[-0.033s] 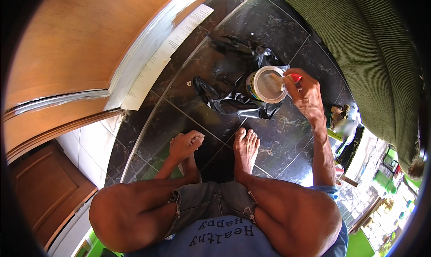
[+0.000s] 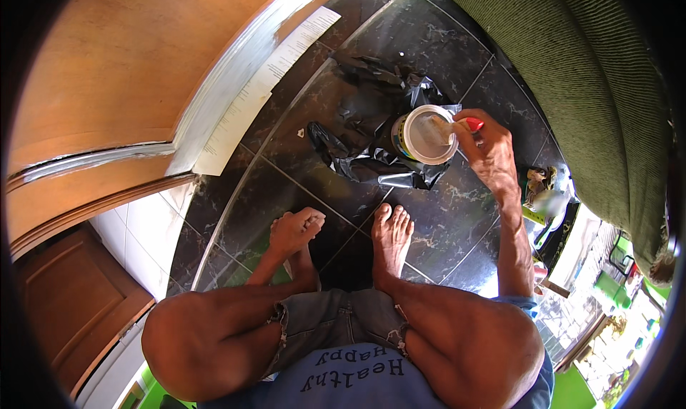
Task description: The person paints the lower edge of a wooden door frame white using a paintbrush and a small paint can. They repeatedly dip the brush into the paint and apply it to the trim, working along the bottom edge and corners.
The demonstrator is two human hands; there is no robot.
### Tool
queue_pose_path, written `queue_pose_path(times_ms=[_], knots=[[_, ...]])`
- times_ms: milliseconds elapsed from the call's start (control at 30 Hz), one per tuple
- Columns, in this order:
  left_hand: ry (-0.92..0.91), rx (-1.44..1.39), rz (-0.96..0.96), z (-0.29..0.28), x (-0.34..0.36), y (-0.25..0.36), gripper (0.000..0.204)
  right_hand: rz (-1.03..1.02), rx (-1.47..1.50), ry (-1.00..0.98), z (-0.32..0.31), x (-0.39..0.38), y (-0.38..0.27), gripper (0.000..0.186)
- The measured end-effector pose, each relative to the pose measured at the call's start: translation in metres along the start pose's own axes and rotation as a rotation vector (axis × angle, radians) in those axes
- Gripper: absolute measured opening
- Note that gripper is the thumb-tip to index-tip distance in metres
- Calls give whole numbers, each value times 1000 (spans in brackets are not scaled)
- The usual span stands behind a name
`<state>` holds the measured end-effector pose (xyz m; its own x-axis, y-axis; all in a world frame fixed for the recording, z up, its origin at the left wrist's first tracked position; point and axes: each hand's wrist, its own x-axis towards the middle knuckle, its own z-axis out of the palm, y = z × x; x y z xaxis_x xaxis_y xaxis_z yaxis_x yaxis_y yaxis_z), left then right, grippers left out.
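Observation:
My right hand [image 2: 489,152] pinches a paintbrush [image 2: 443,129] with a red handle end. Its pale bristles reach over the mouth of a round tub [image 2: 406,139] with a white rim, against its pale inside. Whether they touch anything in there, I cannot tell. Beneath the tub, a crumpled black plastic bag [image 2: 364,116] spreads over the floor. My left hand [image 2: 295,230] is closed in a fist above my left foot, and nothing sticks out of it.
Dark tiles [image 2: 286,187] make up the floor around my bare feet. A wooden panel [image 2: 121,59] with a whitish-coated edge stands at left, beside a long printed paper strip [image 2: 246,112]. Ribbed green upholstery [image 2: 564,73] bulges in at right, near small clutter [image 2: 539,191].
My right hand has shifted very slightly to the right with the paintbrush. The tub, the bag and my left hand look the same.

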<state>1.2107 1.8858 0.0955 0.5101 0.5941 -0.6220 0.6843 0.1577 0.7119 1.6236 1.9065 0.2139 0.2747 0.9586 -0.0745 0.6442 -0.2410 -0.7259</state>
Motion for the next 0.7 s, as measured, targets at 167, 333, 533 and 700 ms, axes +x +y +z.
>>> queue_pose_path(times_ms=[167, 333, 533, 700], knots=[[-4, -11, -11, -3, 2, 0, 31, 103, 245, 118, -18, -10, 7, 23], [-2, 9, 44, -7, 9, 1, 32, 264, 828, 314, -15, -24, 58, 30], [23, 236, 405, -76, -18, 25, 32, 476, 1308, 327, 24, -55, 102, 28], [13, 536, 534, -152, -29, 58, 33, 449, 1400, 298, 39, -76, 122, 29]])
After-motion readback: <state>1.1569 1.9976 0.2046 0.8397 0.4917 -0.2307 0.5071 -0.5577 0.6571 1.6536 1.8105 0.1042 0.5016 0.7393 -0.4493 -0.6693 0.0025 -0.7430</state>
